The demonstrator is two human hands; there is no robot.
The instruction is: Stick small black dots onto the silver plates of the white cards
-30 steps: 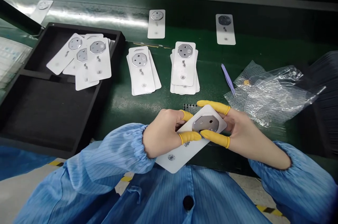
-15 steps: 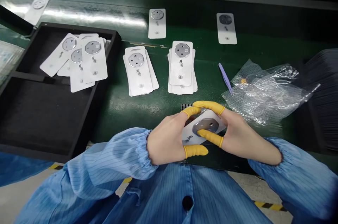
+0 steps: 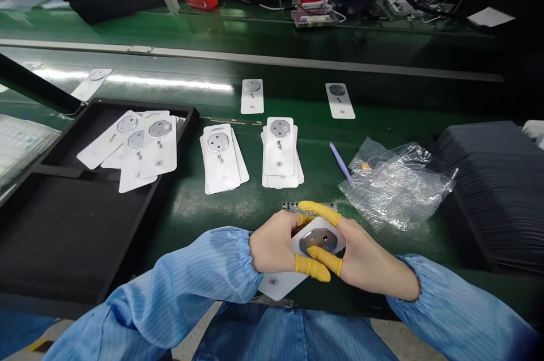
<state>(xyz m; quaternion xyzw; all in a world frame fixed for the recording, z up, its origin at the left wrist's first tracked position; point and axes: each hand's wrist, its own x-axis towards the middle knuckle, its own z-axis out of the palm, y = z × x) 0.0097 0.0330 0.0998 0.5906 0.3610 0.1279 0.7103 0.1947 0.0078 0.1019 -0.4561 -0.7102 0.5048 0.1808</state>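
Note:
A white phone back panel (image 3: pixel 283 286) with a dark grey octagonal camera plate (image 3: pixel 317 236) is tilted between my two hands, low over the bench's front edge. My left hand (image 3: pixel 274 245) grips its left side, and the yellow-capped thumb is on the near side. On the other side my right hand (image 3: pixel 363 256) holds its top end, with the thumb on the camera plate and the index finger behind the far edge. Just beyond my fingertips lies a clear strip with black dots (image 3: pixel 290 206), partly covered. Stacked panels (image 3: pixel 279 151) and a second stack (image 3: pixel 221 165) stand ahead.
At left, a black tray (image 3: pixel 85 219) has several panels (image 3: pixel 159 148) in its far part. Purple tweezers (image 3: pixel 340 164) touch crumpled bubble wrap (image 3: pixel 399 185) at right. A dark ribbed stack (image 3: pixel 493 191) stands at far right. Single panels (image 3: pixel 252 97) lie further back.
The view has tipped up, bringing the bench behind into sight. Both hands keep hold of the panel, and its lower end now shows below my left hand.

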